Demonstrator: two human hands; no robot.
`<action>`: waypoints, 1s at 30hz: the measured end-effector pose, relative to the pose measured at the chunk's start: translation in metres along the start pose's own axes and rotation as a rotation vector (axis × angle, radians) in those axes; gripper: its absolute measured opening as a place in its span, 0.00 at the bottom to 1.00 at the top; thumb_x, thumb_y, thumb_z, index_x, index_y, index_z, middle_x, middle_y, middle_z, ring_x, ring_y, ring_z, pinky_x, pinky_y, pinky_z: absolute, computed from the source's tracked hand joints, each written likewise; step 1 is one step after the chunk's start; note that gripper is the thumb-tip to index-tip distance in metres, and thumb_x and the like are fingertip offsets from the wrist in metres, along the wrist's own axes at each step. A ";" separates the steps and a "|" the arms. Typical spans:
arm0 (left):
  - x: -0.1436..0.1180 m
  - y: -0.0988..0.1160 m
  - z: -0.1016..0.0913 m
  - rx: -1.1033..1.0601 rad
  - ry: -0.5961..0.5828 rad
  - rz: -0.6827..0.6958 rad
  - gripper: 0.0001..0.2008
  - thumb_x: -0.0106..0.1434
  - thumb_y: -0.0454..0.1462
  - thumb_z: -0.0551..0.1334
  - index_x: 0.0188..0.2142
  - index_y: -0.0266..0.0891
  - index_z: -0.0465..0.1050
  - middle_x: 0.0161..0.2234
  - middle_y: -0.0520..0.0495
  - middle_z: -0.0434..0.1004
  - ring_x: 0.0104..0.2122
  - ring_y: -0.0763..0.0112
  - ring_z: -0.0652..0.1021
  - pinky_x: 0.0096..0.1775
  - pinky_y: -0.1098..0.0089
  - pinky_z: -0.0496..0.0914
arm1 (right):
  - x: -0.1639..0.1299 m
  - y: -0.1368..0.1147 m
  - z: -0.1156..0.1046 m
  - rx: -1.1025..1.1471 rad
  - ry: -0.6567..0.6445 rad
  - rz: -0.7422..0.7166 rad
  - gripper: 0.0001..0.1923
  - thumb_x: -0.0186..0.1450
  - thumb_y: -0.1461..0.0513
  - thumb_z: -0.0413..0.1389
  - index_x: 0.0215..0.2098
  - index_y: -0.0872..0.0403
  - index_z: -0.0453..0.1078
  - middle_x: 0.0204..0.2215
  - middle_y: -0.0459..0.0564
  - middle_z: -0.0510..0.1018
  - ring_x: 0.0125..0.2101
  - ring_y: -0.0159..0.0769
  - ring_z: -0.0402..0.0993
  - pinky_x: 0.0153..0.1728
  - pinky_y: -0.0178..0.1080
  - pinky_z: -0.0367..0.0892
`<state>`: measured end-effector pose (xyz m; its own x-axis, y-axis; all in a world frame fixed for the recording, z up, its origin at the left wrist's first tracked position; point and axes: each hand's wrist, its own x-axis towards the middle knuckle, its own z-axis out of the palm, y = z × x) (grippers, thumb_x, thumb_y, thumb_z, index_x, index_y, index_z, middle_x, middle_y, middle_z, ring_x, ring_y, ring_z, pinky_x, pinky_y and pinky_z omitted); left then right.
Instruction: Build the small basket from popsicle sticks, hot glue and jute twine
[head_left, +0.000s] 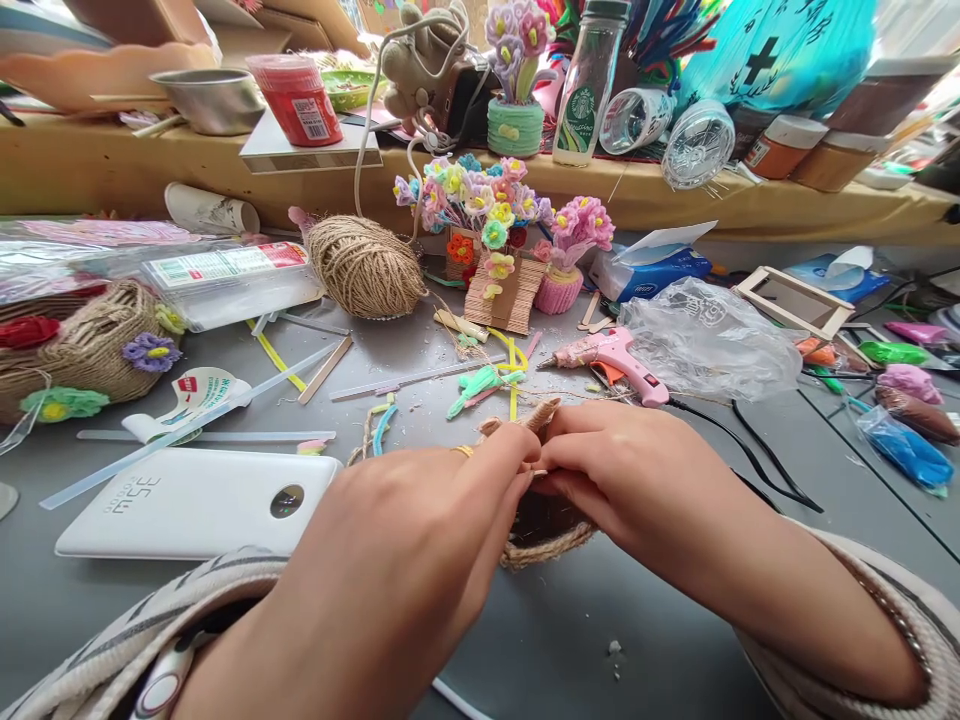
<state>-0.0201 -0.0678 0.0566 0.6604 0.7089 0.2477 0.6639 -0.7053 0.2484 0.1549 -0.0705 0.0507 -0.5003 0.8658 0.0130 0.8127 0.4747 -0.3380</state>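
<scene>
A small twine-wrapped basket sits on the grey table between my hands. Its braided rim and dark inside show below my fingers, and pointed twine pieces stick up behind them. My left hand is closed at the basket's upper left part, a ring on one finger. Fingertips pinched, my right hand meets it from the right, gripping the same part. Exactly what lies between the fingertips is mostly hidden. Just beyond the hands lie a pink glue gun and a green pipe-cleaner piece.
A white power bank lies left of my left hand, near clear glue sticks. Behind are a twine ball, pipe-cleaner flowers and a crumpled plastic bag. The glue gun's black cord runs past my right wrist.
</scene>
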 end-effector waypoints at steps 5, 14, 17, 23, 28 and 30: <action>0.001 0.000 -0.001 0.017 -0.010 0.004 0.07 0.62 0.33 0.49 0.36 0.41 0.64 0.21 0.55 0.72 0.17 0.71 0.73 0.18 0.72 0.61 | 0.001 -0.001 -0.001 -0.013 0.011 0.000 0.11 0.59 0.67 0.47 0.26 0.52 0.71 0.30 0.45 0.74 0.31 0.32 0.68 0.28 0.35 0.57; 0.001 -0.001 -0.002 0.014 -0.024 -0.013 0.07 0.61 0.32 0.49 0.35 0.41 0.64 0.21 0.56 0.72 0.18 0.72 0.72 0.18 0.73 0.60 | 0.005 -0.003 -0.001 0.005 -0.013 0.038 0.09 0.58 0.67 0.51 0.27 0.52 0.72 0.29 0.45 0.76 0.31 0.32 0.69 0.29 0.34 0.58; 0.001 -0.001 -0.002 0.011 -0.031 -0.014 0.08 0.60 0.31 0.50 0.36 0.42 0.64 0.21 0.56 0.72 0.18 0.72 0.72 0.19 0.72 0.60 | 0.006 -0.003 -0.002 0.009 -0.024 0.046 0.10 0.58 0.67 0.50 0.29 0.52 0.73 0.30 0.46 0.76 0.31 0.32 0.69 0.29 0.34 0.58; 0.000 -0.001 0.001 0.052 -0.033 -0.013 0.08 0.60 0.31 0.50 0.36 0.42 0.63 0.21 0.55 0.72 0.18 0.70 0.72 0.19 0.71 0.61 | 0.003 -0.002 0.000 0.019 -0.006 0.034 0.10 0.58 0.67 0.50 0.30 0.52 0.73 0.31 0.45 0.76 0.32 0.32 0.69 0.30 0.35 0.59; -0.004 -0.002 -0.001 0.075 -0.009 0.014 0.07 0.60 0.32 0.51 0.37 0.43 0.63 0.21 0.55 0.73 0.17 0.69 0.72 0.19 0.70 0.60 | 0.001 -0.001 0.001 0.017 0.019 0.018 0.11 0.58 0.67 0.49 0.29 0.51 0.73 0.31 0.44 0.76 0.32 0.33 0.70 0.30 0.35 0.59; -0.006 -0.003 -0.006 0.077 0.019 0.016 0.07 0.61 0.33 0.49 0.37 0.44 0.63 0.21 0.56 0.72 0.17 0.69 0.72 0.18 0.70 0.60 | 0.001 -0.001 0.001 0.015 0.023 0.022 0.10 0.58 0.67 0.50 0.28 0.52 0.73 0.30 0.45 0.76 0.31 0.33 0.70 0.29 0.35 0.59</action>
<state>-0.0285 -0.0698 0.0597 0.6649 0.6966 0.2694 0.6786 -0.7141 0.1717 0.1531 -0.0704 0.0505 -0.4752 0.8795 0.0272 0.8187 0.4533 -0.3526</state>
